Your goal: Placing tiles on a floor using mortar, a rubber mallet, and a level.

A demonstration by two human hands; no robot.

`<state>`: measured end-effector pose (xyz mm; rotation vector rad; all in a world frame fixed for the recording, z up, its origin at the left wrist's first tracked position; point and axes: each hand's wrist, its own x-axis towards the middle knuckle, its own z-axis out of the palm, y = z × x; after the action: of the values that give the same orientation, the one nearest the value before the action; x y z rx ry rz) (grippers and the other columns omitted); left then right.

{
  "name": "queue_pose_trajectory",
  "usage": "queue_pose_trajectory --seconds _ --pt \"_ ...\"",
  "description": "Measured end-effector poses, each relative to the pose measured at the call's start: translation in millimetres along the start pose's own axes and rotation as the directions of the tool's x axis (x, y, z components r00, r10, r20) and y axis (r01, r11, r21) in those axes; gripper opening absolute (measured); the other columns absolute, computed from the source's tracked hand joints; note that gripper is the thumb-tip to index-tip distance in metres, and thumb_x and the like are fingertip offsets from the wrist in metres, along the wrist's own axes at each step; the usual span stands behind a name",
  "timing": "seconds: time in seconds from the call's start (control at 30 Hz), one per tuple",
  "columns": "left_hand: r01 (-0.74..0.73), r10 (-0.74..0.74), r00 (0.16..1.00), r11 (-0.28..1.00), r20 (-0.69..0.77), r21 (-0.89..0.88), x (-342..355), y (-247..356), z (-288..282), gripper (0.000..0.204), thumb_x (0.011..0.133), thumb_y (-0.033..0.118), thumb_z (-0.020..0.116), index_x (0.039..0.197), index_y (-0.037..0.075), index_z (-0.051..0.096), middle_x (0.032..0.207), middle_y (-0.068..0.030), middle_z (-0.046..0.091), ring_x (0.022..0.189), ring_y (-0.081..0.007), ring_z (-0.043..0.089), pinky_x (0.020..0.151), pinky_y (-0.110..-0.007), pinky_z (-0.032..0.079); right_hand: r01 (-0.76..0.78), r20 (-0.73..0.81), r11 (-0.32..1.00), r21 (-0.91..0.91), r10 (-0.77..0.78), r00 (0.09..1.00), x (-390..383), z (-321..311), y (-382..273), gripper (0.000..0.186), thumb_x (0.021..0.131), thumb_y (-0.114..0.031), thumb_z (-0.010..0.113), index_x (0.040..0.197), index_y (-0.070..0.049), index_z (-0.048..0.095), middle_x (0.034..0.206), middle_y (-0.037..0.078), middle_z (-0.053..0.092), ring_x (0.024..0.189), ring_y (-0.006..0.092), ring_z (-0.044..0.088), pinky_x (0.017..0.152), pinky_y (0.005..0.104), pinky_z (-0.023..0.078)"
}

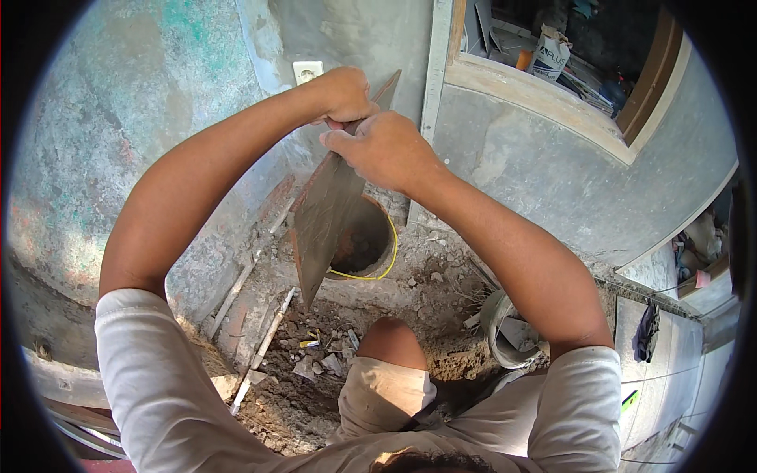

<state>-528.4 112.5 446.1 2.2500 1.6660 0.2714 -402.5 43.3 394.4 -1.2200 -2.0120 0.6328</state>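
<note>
Tile point(327, 217) is up in the air in front of us, both hands closed on its far edge: left hand point(344, 94), right hand point(384, 148). It hangs over the round hole point(364, 236) with the yellow wire point(386, 264). Not laid yet, the ground's rubble.

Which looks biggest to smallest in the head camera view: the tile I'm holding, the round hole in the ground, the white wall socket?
1. Tile, though it sits nearer the camera, which enlarges it.
2. Round hole, partly hidden behind the tile.
3. White wall socket, clearly smallest.
</note>
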Motion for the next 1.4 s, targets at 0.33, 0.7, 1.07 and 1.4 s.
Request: queue_pose_trajectory --seconds 0.33,0.7,1.07,1.4 --pt "-0.081 0.078 0.996 0.990 -0.032 -0.118 -1 -17 5 0.026 0.075 0.019 0.073 0.070 0.000 0.056 0.063 -0.0101 0.058 0.057 -0.0169 0.052 0.050 -0.034 0.042 0.058 -0.025 0.991 -0.124 -0.061 0.998 3 8 -17 0.029 0.081 -0.027 0.060 0.076 0.001 0.065 0.082 0.025 0.065 0.082 0.0418 0.065 0.078 0.0471 0.051" --pt "0.170 -0.251 0.968 0.617 0.013 -0.768 4 -148 73 0.041 0.092 0.043 0.062 0.089 0.002 0.061 0.074 -0.0069 0.061 0.056 -0.0154 0.058 0.049 -0.024 0.048 -0.001 0.067 0.968 -0.250 0.018 0.998 -7 -3 -18 0.039 0.081 -0.033 0.065 0.075 0.005 0.066 0.078 0.026 0.066 0.077 0.0429 0.065 0.074 0.0470 0.053" --pt "0.657 -0.246 0.751 0.367 0.613 -0.658 -5 -308 324 0.040 0.096 0.039 0.058 0.102 0.000 0.063 0.096 -0.0110 0.067 0.086 -0.0205 0.063 0.077 -0.034 0.052 0.131 0.125 0.914 -0.384 -0.089 0.988 -5 -16 -23 0.038 0.084 -0.033 0.061 0.073 0.003 0.068 0.071 0.023 0.063 0.069 0.0371 0.064 0.070 0.0424 0.052" --pt "0.737 -0.046 0.665 0.201 0.745 -0.646 17 -310 322 0.027 0.094 0.023 0.057 0.103 -0.001 0.066 0.093 -0.0141 0.069 0.079 -0.0248 0.067 0.078 -0.040 0.055 0.077 0.042 0.926 -0.370 -0.067 0.997 -5 -9 -22 0.042 0.082 -0.034 0.062 0.065 0.005 0.066 0.061 0.020 0.062 0.064 0.0352 0.065 0.070 0.0411 0.053"
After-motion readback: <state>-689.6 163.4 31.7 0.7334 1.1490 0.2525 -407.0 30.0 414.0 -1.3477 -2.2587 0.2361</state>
